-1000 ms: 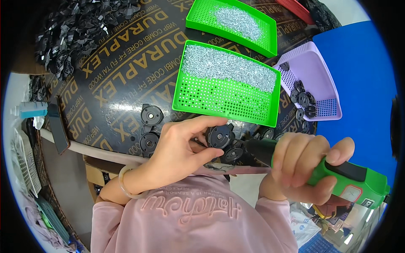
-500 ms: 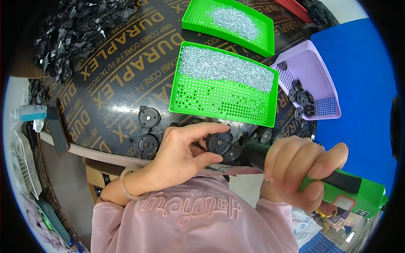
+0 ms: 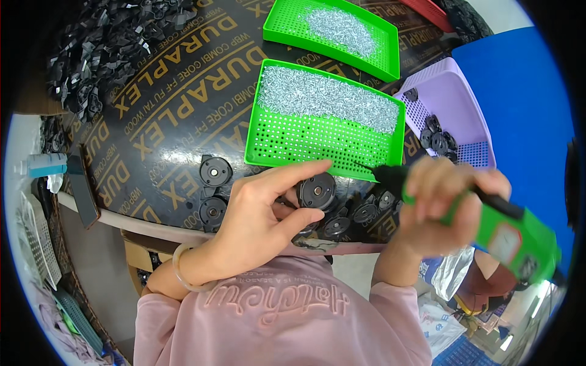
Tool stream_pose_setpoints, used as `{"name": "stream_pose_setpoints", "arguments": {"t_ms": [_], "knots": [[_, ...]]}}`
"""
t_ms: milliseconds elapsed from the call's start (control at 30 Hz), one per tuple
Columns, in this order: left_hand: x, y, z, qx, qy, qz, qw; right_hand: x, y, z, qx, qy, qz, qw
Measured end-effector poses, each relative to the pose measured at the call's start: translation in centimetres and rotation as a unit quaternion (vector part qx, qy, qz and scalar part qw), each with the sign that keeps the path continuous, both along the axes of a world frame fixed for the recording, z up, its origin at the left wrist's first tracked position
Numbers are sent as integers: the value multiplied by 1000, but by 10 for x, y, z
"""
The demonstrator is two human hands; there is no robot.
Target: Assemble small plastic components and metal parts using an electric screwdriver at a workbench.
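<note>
My left hand [image 3: 259, 204] is closed on a round black plastic part [image 3: 317, 191], pinched between thumb and forefinger above the table's near edge. My right hand [image 3: 442, 195], slightly blurred, wraps round a green electric screwdriver [image 3: 510, 235] with a black nose. Its thin bit points left, over the near right corner of a green perforated tray [image 3: 305, 140]. Small silvery screw-like pieces [image 3: 329, 97] fill the far half of that tray. More round black parts [image 3: 337, 226] lie just right of my left hand, and two joined ones [image 3: 215, 172] lie to its left.
Behind stands a second green tray [image 3: 287, 27] with more silvery pieces. A purple basket [image 3: 473, 113] at the right holds several black parts. Black pieces [image 3: 116, 46] are heaped at the far left. A blue surface [image 3: 519, 91] borders the table on the right.
My right hand has moved the screwdriver up and away from the black part, so its bit now reaches the tray's near right corner. My left hand stays nearly still, holding the part.
</note>
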State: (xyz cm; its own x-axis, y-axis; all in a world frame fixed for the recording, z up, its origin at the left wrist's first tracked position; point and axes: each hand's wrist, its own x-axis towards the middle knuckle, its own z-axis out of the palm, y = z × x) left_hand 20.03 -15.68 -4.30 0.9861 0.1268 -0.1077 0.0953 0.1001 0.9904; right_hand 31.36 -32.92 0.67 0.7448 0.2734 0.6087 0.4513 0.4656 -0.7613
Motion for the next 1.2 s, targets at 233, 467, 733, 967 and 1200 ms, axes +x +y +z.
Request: {"name": "stream_pose_setpoints", "arguments": {"t_ms": [233, 467, 733, 967, 1200], "knots": [[1, 1, 0, -1, -18, 15, 1000, 22, 17, -37, -13, 14, -49, 999], [-1, 0, -9, 10, -19, 20, 1000, 21, 20, -40, -55, 3, -79, 995], [-1, -2, -14, 11, -25, 18, 999, 24, 18, -42, -17, 3, -76, 997], [-1, -2, -14, -2, -12, 11, 1000, 7, 0, 4, -4, 38, 48, 998], [-4, -1, -4, 1, 52, -38, 998, -16, 11, 36, -26, 32, 198, 979]]}}
